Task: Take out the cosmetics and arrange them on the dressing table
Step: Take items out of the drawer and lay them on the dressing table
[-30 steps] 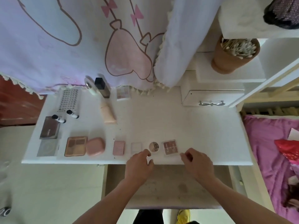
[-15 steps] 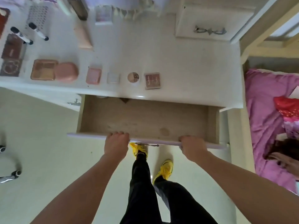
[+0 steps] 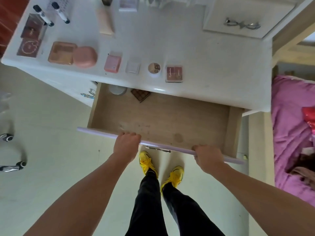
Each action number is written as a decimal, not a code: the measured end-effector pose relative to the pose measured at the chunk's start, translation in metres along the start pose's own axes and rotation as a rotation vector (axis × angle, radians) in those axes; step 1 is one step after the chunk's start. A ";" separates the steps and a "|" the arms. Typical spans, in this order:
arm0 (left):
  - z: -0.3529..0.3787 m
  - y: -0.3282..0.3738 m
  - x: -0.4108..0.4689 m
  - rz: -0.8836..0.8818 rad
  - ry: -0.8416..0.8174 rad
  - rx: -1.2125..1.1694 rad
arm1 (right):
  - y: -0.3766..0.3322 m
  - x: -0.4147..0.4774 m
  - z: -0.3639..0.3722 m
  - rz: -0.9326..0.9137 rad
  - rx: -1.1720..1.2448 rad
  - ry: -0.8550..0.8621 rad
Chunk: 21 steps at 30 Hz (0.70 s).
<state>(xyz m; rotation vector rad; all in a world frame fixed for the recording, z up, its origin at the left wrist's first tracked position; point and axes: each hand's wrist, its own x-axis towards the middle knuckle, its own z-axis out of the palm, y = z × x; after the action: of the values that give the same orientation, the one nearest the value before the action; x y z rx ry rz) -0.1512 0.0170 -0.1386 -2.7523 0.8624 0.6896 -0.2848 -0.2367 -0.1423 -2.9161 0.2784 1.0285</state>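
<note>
Cosmetics [image 3: 112, 63]: most are already sitting on the table [image 3: 204, 53], running in a row along its front edge from the dark palette [image 3: 29, 47] at far left to the blush quad [image 3: 174, 74] at the right end. A tube [image 3: 106, 20] and two pens [image 3: 43, 15] are lying further back. Two more are sitting in the drawer [image 3: 160, 116]: a round jar [image 3: 117, 89] and a brown palette [image 3: 140, 94]. They're just beside each other at the back left, half tucked under the table edge. Nothing else is showing on the drawer floor.

We're holding the drawer by its front lip. Left hand [image 3: 127, 145] is curling its fingers over the lip, left of centre. Right hand [image 3: 208, 156] is gripping the same lip near the right end. Both are clamping the lip; neither is carrying a cosmetic.

Step, as we're reading it: opening the drawer, pickup not yet begun. The drawer is looking far enough out to reach the back.

Next move we're expecting: letting go with one hand, the left being nearer, and reaching into the back-left corner under the overhang. The jar is calling for a grip around its rim. The palette is lying flat and skewed, so we're probably pinching an edge or sliding it forward first. Placement is likely continuing the row, right of the blush quad.
</note>
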 end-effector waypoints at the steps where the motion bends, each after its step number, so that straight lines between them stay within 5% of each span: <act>1: 0.002 -0.002 0.001 0.010 -0.011 0.001 | 0.001 0.001 0.000 -0.011 -0.004 0.001; 4: 0.001 -0.006 0.011 0.019 -0.120 -0.102 | 0.009 0.011 -0.007 -0.007 0.121 -0.155; 7: -0.023 -0.022 0.032 -0.038 -0.410 -0.465 | 0.007 0.024 -0.032 -0.013 0.554 -0.399; 10: -0.052 -0.049 0.049 -0.071 -0.579 -0.741 | -0.009 0.039 -0.058 -0.009 0.804 -0.317; 17: -0.052 -0.109 0.113 -0.269 0.047 -0.369 | -0.038 0.131 -0.078 0.184 0.323 0.237; 19: -0.047 -0.114 0.133 -0.228 0.100 -0.276 | -0.033 0.162 -0.069 0.257 0.296 0.314; 21: -0.037 -0.116 0.156 -0.188 0.165 -0.204 | -0.024 0.188 -0.061 0.231 0.575 0.326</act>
<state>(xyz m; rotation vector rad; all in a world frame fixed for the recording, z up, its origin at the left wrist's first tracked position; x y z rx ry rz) 0.0426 0.0238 -0.1772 -3.0575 0.5782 0.5489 -0.0991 -0.2479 -0.2135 -2.5305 0.7893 0.3794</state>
